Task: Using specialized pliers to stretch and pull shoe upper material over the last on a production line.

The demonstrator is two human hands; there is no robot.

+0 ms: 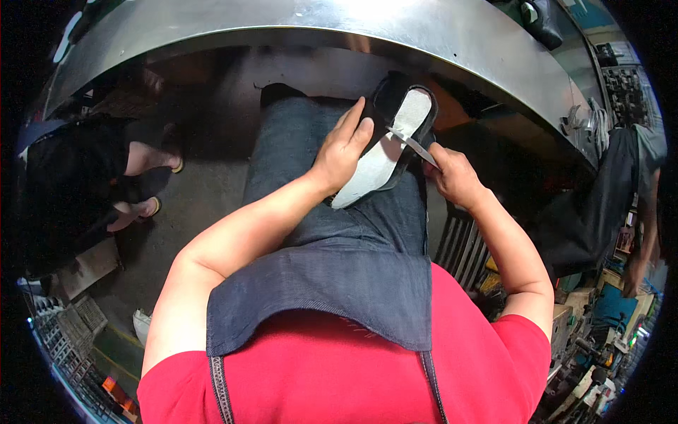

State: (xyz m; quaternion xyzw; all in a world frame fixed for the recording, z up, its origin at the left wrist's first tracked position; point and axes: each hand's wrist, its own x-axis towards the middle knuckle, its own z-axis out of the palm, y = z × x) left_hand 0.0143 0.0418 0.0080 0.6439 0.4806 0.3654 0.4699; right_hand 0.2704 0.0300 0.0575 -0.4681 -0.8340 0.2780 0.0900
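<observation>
A black shoe [425, 133] lies across my lap on the dark apron [282, 145], its pale, whitish underside [374, 166] facing up. One end points down toward me and the other toward the bench. My left hand [340, 152] rests against the left side of the shoe, fingers stretched out and thumb apart. In my right hand [455, 173], closed at the right side, is a knife [417, 147] with a flat grey blade. The blade lies across the middle of the underside, its tip near my left thumb. Whether it cuts in cannot be made out.
A curved-looking metal bench [318, 15] spans the far side, above my knees. At the left stands another person, whose legs [145, 159] and sandals show. Dark cloth [590, 212] hangs at the right, near another person's arm [643, 244]. Tools and machine parts [590, 353] crowd the lower right.
</observation>
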